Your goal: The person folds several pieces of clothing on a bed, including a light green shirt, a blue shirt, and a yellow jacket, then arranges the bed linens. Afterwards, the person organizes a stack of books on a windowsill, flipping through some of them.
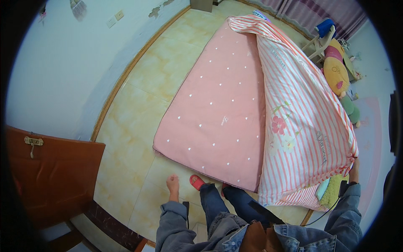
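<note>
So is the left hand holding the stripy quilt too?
No, the left hand hangs empty over the floor tiles, while only the right hand grips the striped quilt.

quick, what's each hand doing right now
Left hand: empty, hanging loose, holding nothing.
Right hand: closed on the pink-and-white striped quilt cover.

Bedsheet (218,96): matt pink cloth, smooth. Striped quilt (302,126): soft cotton-like cloth. Floor tiles (134,138): glossy, glazed. Door (50,168): varnished wood, brass-coloured metal latch (32,142). Sleeves (172,227): denim.
</note>
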`<control>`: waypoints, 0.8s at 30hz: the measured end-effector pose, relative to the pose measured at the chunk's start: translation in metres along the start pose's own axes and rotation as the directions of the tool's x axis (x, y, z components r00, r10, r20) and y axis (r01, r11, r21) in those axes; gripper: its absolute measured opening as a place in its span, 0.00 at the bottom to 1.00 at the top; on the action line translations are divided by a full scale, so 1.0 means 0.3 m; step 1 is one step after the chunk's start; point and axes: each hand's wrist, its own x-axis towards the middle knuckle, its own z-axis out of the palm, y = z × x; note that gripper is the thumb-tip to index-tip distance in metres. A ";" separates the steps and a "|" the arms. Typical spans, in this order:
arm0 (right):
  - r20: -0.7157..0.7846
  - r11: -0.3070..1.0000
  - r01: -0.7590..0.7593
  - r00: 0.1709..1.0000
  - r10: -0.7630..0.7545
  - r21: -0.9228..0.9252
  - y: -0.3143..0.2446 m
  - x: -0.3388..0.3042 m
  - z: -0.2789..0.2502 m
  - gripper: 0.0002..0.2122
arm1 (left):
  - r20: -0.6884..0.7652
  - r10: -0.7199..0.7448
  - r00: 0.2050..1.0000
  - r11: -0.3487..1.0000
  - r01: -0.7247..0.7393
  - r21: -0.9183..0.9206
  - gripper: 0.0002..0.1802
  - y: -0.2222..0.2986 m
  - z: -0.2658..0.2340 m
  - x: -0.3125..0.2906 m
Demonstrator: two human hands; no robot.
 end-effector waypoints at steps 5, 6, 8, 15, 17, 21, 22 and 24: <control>0.252 0.991 0.134 0.959 -0.129 -0.001 0.142 -0.161 0.119 0.11 | -0.189 0.167 0.968 0.897 -0.070 0.436 0.15 0.063 -0.001 0.322; 0.263 0.990 0.120 0.955 -0.134 0.070 0.154 -0.225 0.169 0.10 | -0.154 0.174 0.973 0.837 -0.063 0.544 0.16 0.087 0.008 0.391; 0.187 0.980 0.120 0.978 -0.090 -0.156 0.162 -0.340 0.283 0.11 | -0.178 0.156 0.972 0.869 -0.050 0.492 0.14 0.137 0.031 0.487; 0.265 0.971 -0.106 0.951 0.161 -0.213 0.186 -0.624 0.676 0.12 | -0.349 0.162 0.923 0.933 -0.028 0.358 0.17 0.147 0.120 0.715; 0.281 0.970 -0.105 0.946 0.165 -0.218 0.176 -0.660 0.750 0.11 | -0.321 0.128 0.938 0.955 -0.030 0.294 0.17 0.106 0.103 0.743; 0.358 0.965 0.064 0.933 0.033 -0.255 0.160 -0.731 0.873 0.12 | -0.151 0.072 0.986 0.974 -0.038 0.221 0.13 0.045 0.030 0.785; 0.355 0.967 0.030 0.933 0.065 -0.255 0.157 -0.751 0.905 0.12 | -0.128 0.087 0.988 0.985 -0.066 0.161 0.12 0.039 0.017 0.791; 0.303 0.976 -0.125 0.937 0.175 -0.176 0.152 -0.783 0.974 0.14 | -0.100 0.096 0.990 0.994 -0.091 0.053 0.12 0.039 0.008 0.795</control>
